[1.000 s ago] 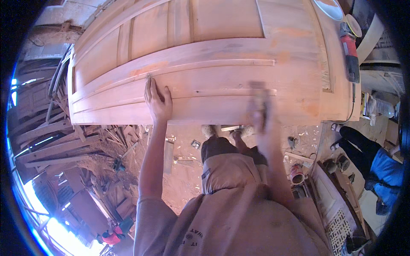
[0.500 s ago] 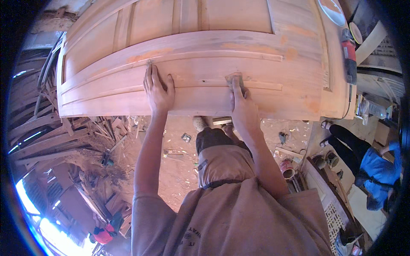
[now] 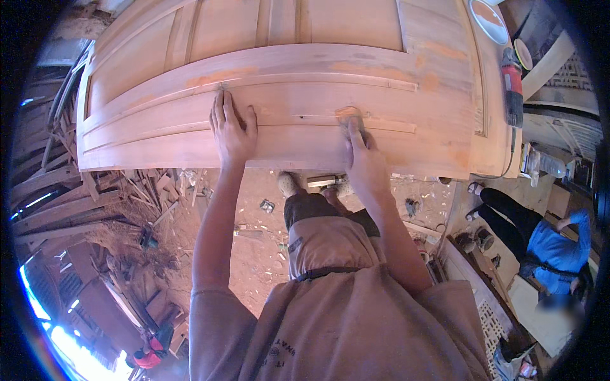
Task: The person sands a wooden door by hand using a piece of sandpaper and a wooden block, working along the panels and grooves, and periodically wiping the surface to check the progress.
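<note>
A large panelled wooden door (image 3: 286,149) lies flat in front of me, with long grooves and orange filler patches along its near rail. My left hand (image 3: 235,134) rests flat on that rail, fingers stretched away from me and holding nothing. To its right, my right hand (image 3: 366,155) presses a small brownish-grey piece of sandpaper (image 3: 353,124) against the wood beside an orange patch. Motion blurs the sandpaper's edges, and the fingers partly cover it. Between the two hands there is a small dark spot in the rail.
At the door's right end lie a red and black power tool (image 3: 512,89) with a cord and a round white-rimmed container (image 3: 489,20). Scrap wood (image 3: 143,190) is piled on the left. A person in blue (image 3: 559,247) is at the right; another person in red (image 3: 149,357) is at the lower left.
My right hand has shifted slightly toward me with the sandpaper, baring more of an orange patch. My left hand keeps its place on the door. The whole view has shifted a little.
</note>
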`<state>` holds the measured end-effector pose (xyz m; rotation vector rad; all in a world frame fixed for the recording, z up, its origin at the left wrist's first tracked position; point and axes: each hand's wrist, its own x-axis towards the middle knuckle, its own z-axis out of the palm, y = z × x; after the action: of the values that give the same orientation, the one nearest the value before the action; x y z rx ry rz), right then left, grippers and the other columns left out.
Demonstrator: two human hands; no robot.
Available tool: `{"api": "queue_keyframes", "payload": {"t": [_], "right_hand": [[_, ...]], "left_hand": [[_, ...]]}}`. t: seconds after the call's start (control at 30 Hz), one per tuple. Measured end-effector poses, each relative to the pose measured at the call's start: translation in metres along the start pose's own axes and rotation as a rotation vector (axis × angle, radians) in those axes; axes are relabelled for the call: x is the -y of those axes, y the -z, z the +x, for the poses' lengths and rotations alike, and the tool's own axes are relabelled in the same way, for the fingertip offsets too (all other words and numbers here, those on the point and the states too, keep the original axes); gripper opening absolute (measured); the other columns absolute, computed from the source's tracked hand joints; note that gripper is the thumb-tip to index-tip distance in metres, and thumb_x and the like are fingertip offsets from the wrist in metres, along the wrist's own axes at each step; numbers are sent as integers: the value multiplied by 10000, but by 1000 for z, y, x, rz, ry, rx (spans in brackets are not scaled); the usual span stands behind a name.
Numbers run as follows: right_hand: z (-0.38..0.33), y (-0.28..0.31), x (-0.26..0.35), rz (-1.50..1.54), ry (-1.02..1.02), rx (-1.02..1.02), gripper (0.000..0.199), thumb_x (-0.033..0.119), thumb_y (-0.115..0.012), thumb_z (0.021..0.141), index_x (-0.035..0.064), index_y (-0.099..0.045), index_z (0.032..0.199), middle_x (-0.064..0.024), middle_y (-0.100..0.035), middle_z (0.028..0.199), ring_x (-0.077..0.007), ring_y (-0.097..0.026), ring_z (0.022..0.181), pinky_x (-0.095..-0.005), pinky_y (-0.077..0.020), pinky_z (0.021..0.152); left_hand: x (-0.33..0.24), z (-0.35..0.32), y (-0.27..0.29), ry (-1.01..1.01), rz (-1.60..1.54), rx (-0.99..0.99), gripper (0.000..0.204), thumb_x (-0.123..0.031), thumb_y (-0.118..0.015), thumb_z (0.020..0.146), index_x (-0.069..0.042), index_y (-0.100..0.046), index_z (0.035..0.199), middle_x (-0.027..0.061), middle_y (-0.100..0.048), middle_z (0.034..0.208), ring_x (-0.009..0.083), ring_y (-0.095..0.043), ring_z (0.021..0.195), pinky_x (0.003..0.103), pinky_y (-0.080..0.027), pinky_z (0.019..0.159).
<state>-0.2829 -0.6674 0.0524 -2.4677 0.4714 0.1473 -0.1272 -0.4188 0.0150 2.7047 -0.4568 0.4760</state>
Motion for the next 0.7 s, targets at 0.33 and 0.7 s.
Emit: {"api": "queue_keyframes", "payload": {"t": [0.33, 0.7], "right_hand": [[17, 26, -2, -14, 137, 22, 469, 195, -518, 1027, 166, -462, 1491, -253, -647, 1146, -437, -666, 945, -501, -548, 844], [16, 74, -50, 100, 286, 87, 449, 215, -570, 1007, 96, -477, 1430, -243, -681, 1097, -383, -684, 1011, -486, -542, 860]], "left_hand": [[0, 0, 2, 17, 28, -16, 580, -297, -611, 942, 81, -497, 1366, 294, -484, 1419, 435, -446, 1336, 535, -335, 1132], [7, -2, 4, 61, 5, 0, 614, -327, -599, 942, 86, -483, 1382, 279, -460, 1461, 420, -415, 1380, 526, -299, 1169]]}}
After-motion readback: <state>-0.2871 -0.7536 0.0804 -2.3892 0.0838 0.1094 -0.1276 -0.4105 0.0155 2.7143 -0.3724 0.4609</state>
